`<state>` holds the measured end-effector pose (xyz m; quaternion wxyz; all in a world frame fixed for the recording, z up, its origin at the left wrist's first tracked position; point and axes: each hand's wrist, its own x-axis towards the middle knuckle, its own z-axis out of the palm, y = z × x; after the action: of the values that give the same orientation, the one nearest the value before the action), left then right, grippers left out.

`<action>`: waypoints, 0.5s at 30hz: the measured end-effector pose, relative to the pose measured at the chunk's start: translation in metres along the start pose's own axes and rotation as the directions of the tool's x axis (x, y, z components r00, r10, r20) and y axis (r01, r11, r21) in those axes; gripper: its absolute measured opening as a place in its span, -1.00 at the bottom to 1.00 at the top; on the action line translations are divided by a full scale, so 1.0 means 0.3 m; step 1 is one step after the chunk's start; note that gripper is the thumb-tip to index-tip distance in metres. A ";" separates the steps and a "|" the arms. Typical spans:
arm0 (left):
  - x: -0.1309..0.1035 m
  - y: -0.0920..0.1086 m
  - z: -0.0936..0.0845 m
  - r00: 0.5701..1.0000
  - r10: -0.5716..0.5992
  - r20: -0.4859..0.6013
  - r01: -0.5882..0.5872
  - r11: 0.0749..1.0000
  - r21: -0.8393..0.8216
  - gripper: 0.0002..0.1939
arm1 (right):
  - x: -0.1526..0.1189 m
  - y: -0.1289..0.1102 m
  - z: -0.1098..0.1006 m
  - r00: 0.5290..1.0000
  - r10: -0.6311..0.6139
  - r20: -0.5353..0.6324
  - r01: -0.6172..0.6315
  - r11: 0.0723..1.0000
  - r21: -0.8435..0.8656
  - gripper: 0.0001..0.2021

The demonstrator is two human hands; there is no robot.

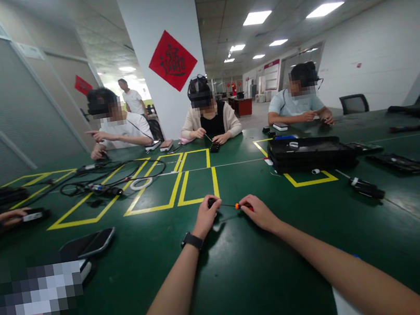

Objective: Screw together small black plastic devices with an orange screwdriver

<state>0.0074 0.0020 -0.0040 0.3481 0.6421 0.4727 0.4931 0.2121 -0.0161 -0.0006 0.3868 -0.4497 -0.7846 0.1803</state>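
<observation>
Can see black Chinese calligraphy, resembling the merged 招財進寶, on the red diamond sign point(172, 60) on the white pillar point(174, 115). Can't make out any lettering on the wall board point(272, 75).

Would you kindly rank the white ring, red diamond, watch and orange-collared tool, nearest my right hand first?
1. Tool, in the right hand.
2. Watch, to the left.
3. White ring, farther left.
4. Red diamond, on the pillar.

1 white pillar point(157, 12), red diamond point(172, 61)

Dim room, ceiling panels glare, edges stretch.
</observation>
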 end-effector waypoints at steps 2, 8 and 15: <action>0.001 -0.001 0.001 1.000 -0.003 0.006 0.003 1.000 -0.003 -0.74 | -0.003 -0.006 -0.004 1.000 0.006 0.002 -0.006 1.000 0.018 -0.87; 0.004 0.005 -0.001 0.997 0.075 -0.002 -0.075 0.996 0.043 -0.82 | 0.003 0.005 0.002 1.000 0.018 -0.012 -0.018 1.000 -0.015 -0.78; -0.002 0.014 -0.004 0.999 0.015 0.036 -0.014 1.000 -0.020 -0.82 | 0.006 0.015 0.003 1.000 -0.015 -0.002 0.015 0.999 -0.041 -0.80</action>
<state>0.0074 0.0001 0.0000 0.3592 0.6508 0.4567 0.4888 0.2133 -0.0120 -0.0033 0.3796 -0.4517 -0.7912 0.1606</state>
